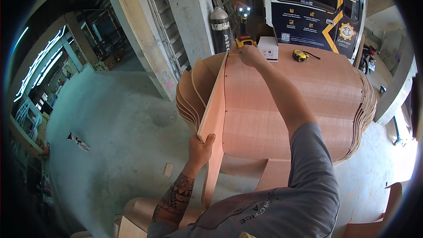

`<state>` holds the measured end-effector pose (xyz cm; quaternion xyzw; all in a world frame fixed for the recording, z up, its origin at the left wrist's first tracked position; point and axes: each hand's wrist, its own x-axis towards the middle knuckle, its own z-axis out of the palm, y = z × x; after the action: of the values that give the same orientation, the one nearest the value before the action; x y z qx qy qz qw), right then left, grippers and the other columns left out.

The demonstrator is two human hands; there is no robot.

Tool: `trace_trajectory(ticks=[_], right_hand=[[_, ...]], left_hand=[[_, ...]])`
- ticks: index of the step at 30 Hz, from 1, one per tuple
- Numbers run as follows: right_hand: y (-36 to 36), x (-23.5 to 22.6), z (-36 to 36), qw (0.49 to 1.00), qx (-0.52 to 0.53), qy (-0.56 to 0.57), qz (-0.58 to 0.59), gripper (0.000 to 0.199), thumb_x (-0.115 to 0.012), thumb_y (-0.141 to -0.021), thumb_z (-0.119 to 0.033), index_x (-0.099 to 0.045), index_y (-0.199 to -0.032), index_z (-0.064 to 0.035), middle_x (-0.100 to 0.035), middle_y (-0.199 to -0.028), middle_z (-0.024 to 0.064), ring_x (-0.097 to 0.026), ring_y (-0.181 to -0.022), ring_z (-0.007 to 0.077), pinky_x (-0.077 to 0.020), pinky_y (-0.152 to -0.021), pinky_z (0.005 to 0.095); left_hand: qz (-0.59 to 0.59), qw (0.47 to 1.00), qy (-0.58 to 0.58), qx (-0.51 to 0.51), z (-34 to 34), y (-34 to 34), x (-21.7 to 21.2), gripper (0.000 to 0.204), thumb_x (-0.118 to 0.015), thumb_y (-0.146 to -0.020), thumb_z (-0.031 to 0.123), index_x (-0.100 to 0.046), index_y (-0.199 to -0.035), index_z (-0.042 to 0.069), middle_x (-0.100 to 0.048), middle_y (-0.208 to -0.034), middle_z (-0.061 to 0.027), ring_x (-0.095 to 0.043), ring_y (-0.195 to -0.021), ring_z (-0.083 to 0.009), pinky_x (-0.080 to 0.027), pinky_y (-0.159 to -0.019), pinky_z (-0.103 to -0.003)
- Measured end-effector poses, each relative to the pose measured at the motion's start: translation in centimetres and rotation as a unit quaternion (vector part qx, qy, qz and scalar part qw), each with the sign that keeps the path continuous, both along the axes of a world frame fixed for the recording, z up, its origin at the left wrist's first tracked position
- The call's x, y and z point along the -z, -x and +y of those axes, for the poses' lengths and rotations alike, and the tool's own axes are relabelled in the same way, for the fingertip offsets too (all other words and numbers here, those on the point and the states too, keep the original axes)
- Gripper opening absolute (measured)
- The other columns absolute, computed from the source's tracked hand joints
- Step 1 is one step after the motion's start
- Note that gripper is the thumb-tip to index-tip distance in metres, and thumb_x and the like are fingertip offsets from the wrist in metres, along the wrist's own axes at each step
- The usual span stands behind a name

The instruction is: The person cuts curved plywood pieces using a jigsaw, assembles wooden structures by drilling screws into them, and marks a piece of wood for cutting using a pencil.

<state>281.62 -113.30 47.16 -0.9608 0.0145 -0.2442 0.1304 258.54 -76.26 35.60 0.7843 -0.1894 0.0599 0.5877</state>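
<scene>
Plywood strip (214,105) on edge: left fingers (203,143) clasp its near end, right fingers (247,54) seemingly pinch its far end.

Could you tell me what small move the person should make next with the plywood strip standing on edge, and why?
Probably press the far end down flush. The left hand grips the near end of the plywood strip, which stands on edge along the left side of the plywood stack. The right hand is at its far top corner, beside a yellow tool, so that end seems to be the one being set.

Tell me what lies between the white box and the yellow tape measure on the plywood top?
In the head view, nothing: only bare plywood sheet separates the white box from the yellow tape measure.
</scene>
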Motion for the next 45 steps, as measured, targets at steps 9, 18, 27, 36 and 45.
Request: trace_trajectory(ticks=[9, 18, 27, 36, 45], right_hand=[[1.7, -1.6, 3.5, 0.997, 0.036, -0.067, 0.003, 0.027, -0.059, -0.095, -0.013, -0.074, -0.112, 0.0017, -0.077, -0.112, 0.0264, -0.075, -0.109, 0.0417, -0.0603, -0.093, 0.0522], [6.6, 2.2, 5.1, 0.996, -0.088, -0.010, -0.028, 0.023, -0.056, -0.100, -0.017, -0.075, -0.107, -0.0071, -0.076, -0.094, 0.0220, -0.074, -0.089, 0.0435, -0.0585, -0.080, 0.0540], [17.0, 8.6, 9.9, 0.989, -0.027, -0.148, -0.015, 0.028, -0.059, -0.102, -0.017, -0.071, -0.126, -0.0080, -0.075, -0.091, 0.0230, -0.072, -0.086, 0.0443, -0.0568, -0.074, 0.0561], [21.1, 19.7, 13.2, 0.982, -0.025, -0.183, -0.044, 0.034, -0.060, -0.100, -0.012, -0.068, -0.133, -0.0076, -0.076, -0.096, 0.0165, -0.074, -0.082, 0.0378, -0.0580, -0.069, 0.0507], [25.9, 22.3, 15.2, 0.979, -0.038, -0.191, 0.064, 0.038, -0.057, -0.098, -0.013, -0.066, -0.134, -0.0058, -0.076, -0.092, 0.0191, -0.074, -0.080, 0.0398, -0.0578, -0.068, 0.0532]], left_hand=[[0.011, 1.000, 0.019, -0.015, 0.0, 0.8, -0.1, 0.026, -0.072, -0.097, 0.014, -0.073, -0.103, -0.011, -0.077, -0.086, -0.0103, -0.073, -0.078, -0.0155, -0.056, -0.068, -0.033], [-0.003, 0.998, 0.055, -0.021, 0.0, 1.1, -1.1, 0.021, -0.071, -0.097, 0.007, -0.071, -0.106, -0.012, -0.078, -0.098, -0.0129, -0.074, -0.088, -0.0175, -0.057, -0.077, -0.033], [-0.035, 0.999, 0.032, -0.019, -0.5, 0.9, -0.8, 0.020, -0.070, -0.098, 0.004, -0.070, -0.110, -0.011, -0.078, -0.102, -0.0143, -0.075, -0.092, -0.0220, -0.058, -0.083, -0.035], [-0.020, 0.998, 0.049, -0.024, -0.7, 0.8, -0.4, 0.024, -0.070, -0.096, 0.004, -0.067, -0.115, -0.011, -0.076, -0.108, -0.0141, -0.073, -0.096, -0.0218, -0.057, -0.087, -0.035], [-0.006, 0.999, 0.051, -0.019, -0.6, 0.5, -0.4, 0.028, -0.071, -0.093, 0.000, -0.066, -0.119, -0.009, -0.071, -0.115, -0.0094, -0.068, -0.102, -0.0172, -0.054, -0.091, -0.032]])
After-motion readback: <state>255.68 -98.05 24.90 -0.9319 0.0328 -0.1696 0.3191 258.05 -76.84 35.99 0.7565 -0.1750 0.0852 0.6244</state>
